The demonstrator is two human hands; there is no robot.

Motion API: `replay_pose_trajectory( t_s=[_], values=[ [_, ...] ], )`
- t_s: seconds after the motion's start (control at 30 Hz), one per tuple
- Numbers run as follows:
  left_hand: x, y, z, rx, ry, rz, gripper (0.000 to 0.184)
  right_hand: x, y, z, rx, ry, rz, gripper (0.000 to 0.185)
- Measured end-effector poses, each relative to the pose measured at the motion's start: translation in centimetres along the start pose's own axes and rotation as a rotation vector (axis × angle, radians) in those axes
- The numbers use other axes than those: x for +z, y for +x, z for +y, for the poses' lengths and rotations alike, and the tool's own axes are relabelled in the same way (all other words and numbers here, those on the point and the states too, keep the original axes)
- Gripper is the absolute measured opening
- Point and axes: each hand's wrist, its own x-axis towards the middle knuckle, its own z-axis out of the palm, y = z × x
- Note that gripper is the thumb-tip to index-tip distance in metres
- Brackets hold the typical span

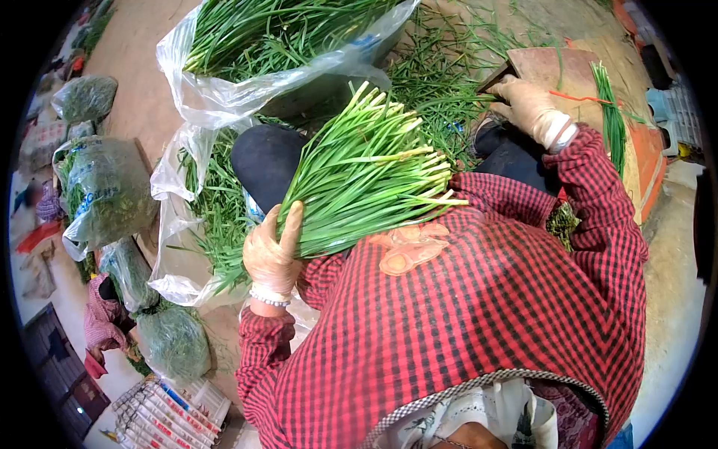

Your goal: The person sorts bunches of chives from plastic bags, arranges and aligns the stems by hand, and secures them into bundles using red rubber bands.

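My left hand (273, 251), in a thin pale glove with a beaded bracelet at the wrist, is closed around a large bunch of garlic chives (366, 165). The bunch lies across my lap, with its pale cut ends spread toward the upper right. At the upper right, my gloved right hand (523, 105) has its fingers bent at the dark edge of a brown board (550, 69). What those fingers hold is hidden. An orange-red strip (580, 97) runs from beside this hand to a smaller chive bundle (612, 123).
In front of me, an open clear plastic bag (217, 101) holds more chives. Loose chive leaves (449, 67) cover the ground beside it. Filled bags (108, 191) stand at the left, near another person (103, 314). A blue-grey crate (677, 112) is at the far right.
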Motion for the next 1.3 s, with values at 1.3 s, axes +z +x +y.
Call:
replay_pose_trajectory(
  t_s=[1.3],
  values=[
    [1.1, 0.8, -0.1, 0.109, -0.071, 0.135, 0.076, -3.7, -2.9, -5.5, -0.343, 0.326, 0.281, 0.052]
  ],
)
